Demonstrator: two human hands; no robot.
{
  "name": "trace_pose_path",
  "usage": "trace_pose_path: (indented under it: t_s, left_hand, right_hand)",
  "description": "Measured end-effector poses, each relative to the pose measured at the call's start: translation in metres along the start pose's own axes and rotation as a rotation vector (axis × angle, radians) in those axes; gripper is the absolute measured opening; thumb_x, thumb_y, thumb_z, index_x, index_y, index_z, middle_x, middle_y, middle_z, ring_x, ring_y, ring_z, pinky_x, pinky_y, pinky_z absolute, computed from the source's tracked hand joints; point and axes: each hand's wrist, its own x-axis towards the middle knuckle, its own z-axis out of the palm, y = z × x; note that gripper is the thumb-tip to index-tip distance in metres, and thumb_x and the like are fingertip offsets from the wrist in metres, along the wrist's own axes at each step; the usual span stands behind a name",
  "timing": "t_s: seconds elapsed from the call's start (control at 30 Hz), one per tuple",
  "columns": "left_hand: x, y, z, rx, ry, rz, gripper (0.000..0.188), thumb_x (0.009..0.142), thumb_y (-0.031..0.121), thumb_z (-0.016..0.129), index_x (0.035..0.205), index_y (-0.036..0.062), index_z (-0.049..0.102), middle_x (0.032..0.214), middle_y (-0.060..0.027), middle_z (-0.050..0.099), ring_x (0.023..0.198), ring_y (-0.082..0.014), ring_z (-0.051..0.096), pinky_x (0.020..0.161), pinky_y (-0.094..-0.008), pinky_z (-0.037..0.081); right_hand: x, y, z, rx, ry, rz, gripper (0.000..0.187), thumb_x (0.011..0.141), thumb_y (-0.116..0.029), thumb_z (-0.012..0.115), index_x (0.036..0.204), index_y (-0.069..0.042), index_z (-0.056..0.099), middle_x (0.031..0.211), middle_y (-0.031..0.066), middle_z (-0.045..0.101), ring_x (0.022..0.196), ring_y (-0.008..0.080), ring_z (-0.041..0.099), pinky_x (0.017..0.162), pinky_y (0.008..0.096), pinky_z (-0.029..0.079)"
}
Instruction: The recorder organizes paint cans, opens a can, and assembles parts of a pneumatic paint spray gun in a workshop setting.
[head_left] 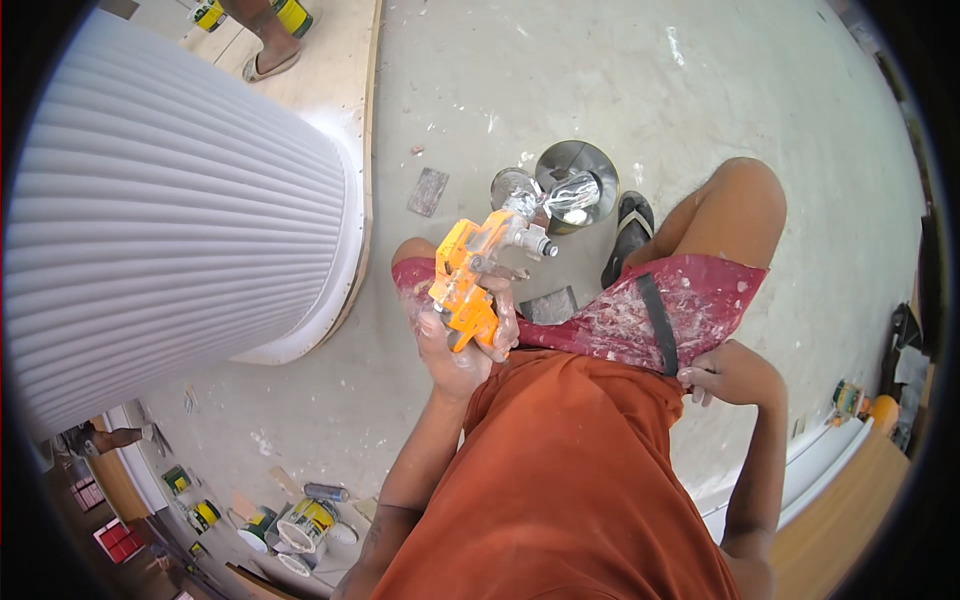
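Observation:
In my left hand (pixel 462 345) is an orange spray gun (pixel 465 275) with grey metal fittings, smeared with white. My palm and fingers wrap its lower part, and its metal front points away from me. Just beyond it, an open metal tin (pixel 580 165) stands on the floor, with shiny silver showing inside. A smaller round metal piece (pixel 513 186) sits beside the tin, partly behind the gun. By my hip, my right hand (pixel 728 374) is closed on the edge of my red shorts (pixel 690 300), which are stained white. White residue coats my left fingers.
A large white fluted column (pixel 190 210) rises on the left from a wooden platform (pixel 345 60). Grey flat pieces (pixel 428 192) lie on the floor. Paint buckets (pixel 305 525) cluster at lower left. Another person's foot (pixel 275 58) is at the top left.

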Motion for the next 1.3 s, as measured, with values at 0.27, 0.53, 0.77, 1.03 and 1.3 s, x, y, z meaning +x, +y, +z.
trace_pose_path:
  t_s: [0.27,0.53,0.77,1.03,1.3]
  left_hand:
    - [0.011,0.003,0.012,-0.349,-0.016,-0.069,0.088,0.089,0.08,0.033,0.112,-0.0019,0.056,0.079,-0.0128,0.058,0.049,-0.0143,0.049,0.042,-0.0276,0.038]
    - [0.025,0.018,0.026,-0.505,-0.115,-0.171,0.08,0.091,0.078,0.029,0.109,0.0033,0.053,0.079,-0.0132,0.054,0.047,-0.0151,0.041,0.043,-0.0307,0.032]
    - [0.039,0.018,0.022,-0.992,-0.24,-0.363,0.072,0.097,0.068,0.032,0.114,-0.0001,0.049,0.083,-0.0174,0.055,0.05,-0.015,0.039,0.046,-0.0316,0.033]
    - [0.045,0.019,0.026,-1.115,-0.272,-0.41,0.065,0.099,0.061,0.035,0.111,-0.0016,0.049,0.083,-0.0185,0.055,0.046,-0.0132,0.036,0.044,-0.0295,0.032]
    - [0.049,0.018,0.029,-1.232,-0.284,-0.501,0.05,0.1,0.052,0.042,0.096,0.0024,0.05,0.074,-0.009,0.044,0.04,-0.009,0.032,0.036,-0.0256,0.027]
  right_hand:
    - [0.017,-0.002,0.016,0.135,0.198,0.131,0.048,0.092,-0.038,0.067,0.069,0.003,0.072,0.061,0.0111,0.069,0.053,0.0172,0.067,0.054,0.0286,0.054]
    - [0.017,-0.001,0.02,0.187,0.262,0.103,0.041,0.091,-0.031,0.069,0.067,0.003,0.071,0.059,0.0106,0.068,0.051,0.0167,0.067,0.051,0.0279,0.055]
    - [0.019,0.001,0.022,0.264,0.312,0.056,0.035,0.09,-0.025,0.069,0.068,0.002,0.069,0.059,0.009,0.068,0.05,0.0163,0.067,0.048,0.0279,0.054]
    - [0.02,0.006,0.026,0.275,0.32,0.032,0.034,0.089,-0.022,0.07,0.065,0.002,0.067,0.056,0.0084,0.066,0.049,0.0164,0.066,0.047,0.0274,0.053]
    - [0.021,0.007,0.027,0.289,0.339,0.053,0.035,0.088,-0.023,0.072,0.063,0.002,0.068,0.056,0.0081,0.067,0.048,0.0158,0.066,0.047,0.0267,0.053]
